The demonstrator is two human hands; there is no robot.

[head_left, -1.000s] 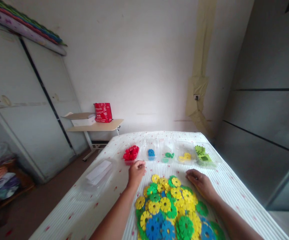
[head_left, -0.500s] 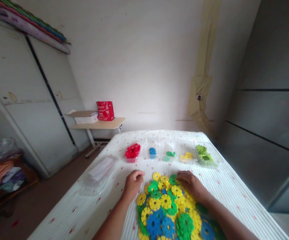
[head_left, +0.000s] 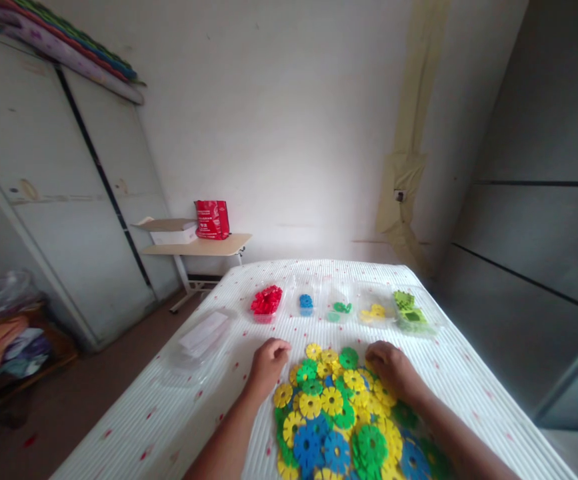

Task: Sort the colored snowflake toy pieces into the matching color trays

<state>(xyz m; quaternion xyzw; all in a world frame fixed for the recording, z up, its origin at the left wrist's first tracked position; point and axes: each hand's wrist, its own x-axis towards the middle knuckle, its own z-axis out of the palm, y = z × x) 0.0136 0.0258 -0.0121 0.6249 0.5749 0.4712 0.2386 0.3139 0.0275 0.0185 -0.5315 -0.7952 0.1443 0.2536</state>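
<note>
My left hand point(head_left: 269, 363) rests on the tablecloth just left of a heap of plastic snowflake discs point(head_left: 331, 401). Its fingers are curled closed, and no disc sticks out of them. At the heap's upper right edge is my right hand point(head_left: 389, 365), its fingers bent down beside yellow discs; the fingertips are partly hidden, so I cannot make out what they hold. Yellow, green and blue discs overlap in the heap. A green disc point(head_left: 349, 358) lies at its far edge, left of my right hand.
Beyond the heap stand clear trays with red pieces point(head_left: 267, 301), blue discs point(head_left: 305, 303), green discs point(head_left: 341, 308), yellow discs point(head_left: 373, 312) and light green pieces point(head_left: 409, 309). A clear container point(head_left: 203, 337) lies at left. Behind, a side table point(head_left: 203, 247) bears a red bag point(head_left: 212, 220).
My right hand has shifted right, away from the green disc at the far edge, which now shows whole. My left hand has hardly moved.
</note>
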